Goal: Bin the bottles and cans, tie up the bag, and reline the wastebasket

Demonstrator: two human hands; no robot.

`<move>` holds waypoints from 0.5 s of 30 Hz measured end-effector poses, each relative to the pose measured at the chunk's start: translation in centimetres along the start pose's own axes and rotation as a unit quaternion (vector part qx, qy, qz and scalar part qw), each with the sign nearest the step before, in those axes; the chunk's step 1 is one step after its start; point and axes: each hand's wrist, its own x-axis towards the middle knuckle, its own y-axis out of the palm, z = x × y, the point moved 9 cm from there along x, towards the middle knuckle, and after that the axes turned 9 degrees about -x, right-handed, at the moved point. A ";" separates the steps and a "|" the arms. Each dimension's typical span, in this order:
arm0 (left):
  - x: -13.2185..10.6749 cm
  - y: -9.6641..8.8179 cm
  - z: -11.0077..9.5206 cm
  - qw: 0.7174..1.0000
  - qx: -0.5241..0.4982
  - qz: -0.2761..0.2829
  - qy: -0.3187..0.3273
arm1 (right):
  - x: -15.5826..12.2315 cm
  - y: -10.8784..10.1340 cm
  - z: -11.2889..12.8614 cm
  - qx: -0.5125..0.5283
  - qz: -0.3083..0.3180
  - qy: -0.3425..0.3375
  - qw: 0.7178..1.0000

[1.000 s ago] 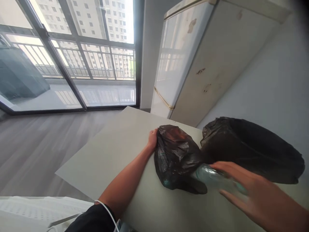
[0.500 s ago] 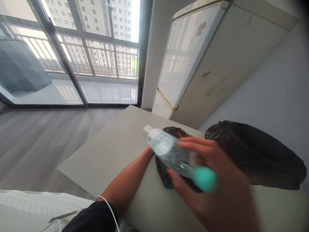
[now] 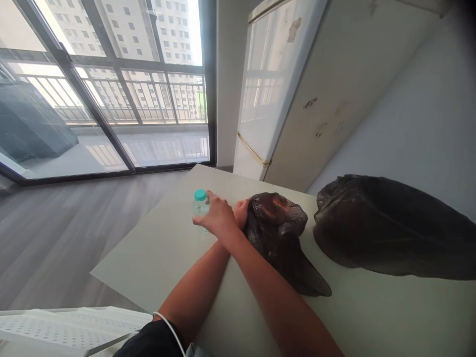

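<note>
A clear plastic bottle with a teal cap (image 3: pixel 200 202) is upright at the table's left part; whether its base rests on the surface is hard to tell. Fingers of my right hand (image 3: pixel 219 218) are wrapped round it from the right. My right forearm crosses over my left one. Behind it, my left hand (image 3: pixel 241 212) is closed at the left edge of a crumpled black plastic bag (image 3: pixel 278 223), gripping the plastic. Something reddish shows faintly through that bag. My right wrist partly hides the left hand.
The pale table (image 3: pixel 148 253) reaches towards a glass sliding door (image 3: pixel 167 144). A larger filled black bag (image 3: pixel 390 228) lies at the right by the wall. A worn white fridge (image 3: pixel 275 89) stands behind the table. A white perforated rack (image 3: pixel 74 327) is at lower left.
My right hand has carried the bottle left and away from me, turning it from tilted, cap towards me, to upright with the cap on top. My left hand stays at the bag.
</note>
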 end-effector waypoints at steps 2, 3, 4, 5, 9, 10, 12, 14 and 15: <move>0.0 0.5 0.2 1.000 0.017 0.003 -0.005 | -0.2 2.3 -2.0 0.014 0.035 0.036 0.999; -0.1 0.7 0.3 1.000 0.024 0.004 -0.007 | -0.2 3.3 -2.8 0.018 0.046 0.052 0.997; -0.2 0.9 0.2 0.999 0.031 0.006 -0.008 | -0.2 4.2 -3.4 0.020 0.049 0.059 0.997; -0.3 1.1 0.2 0.999 0.037 0.007 -0.008 | -0.1 4.9 -3.7 0.021 0.045 0.060 0.997; -0.8 1.6 -0.8 0.998 0.055 0.011 0.000 | 0.7 6.6 -3.4 0.030 0.001 0.067 0.997; -0.9 1.8 -1.1 0.998 0.057 0.012 0.002 | 1.1 6.8 -3.2 0.033 -0.012 0.071 0.997; -1.2 2.1 -1.7 0.998 0.059 0.011 0.007 | 2.0 7.3 -2.9 0.044 -0.035 0.077 0.995; -1.5 2.3 -2.5 0.998 0.055 0.003 0.012 | 3.2 7.9 -2.9 0.058 -0.048 0.080 0.994; -1.6 2.3 -2.8 0.999 0.050 -0.002 0.014 | 3.9 8.3 -3.0 0.065 -0.051 0.081 0.993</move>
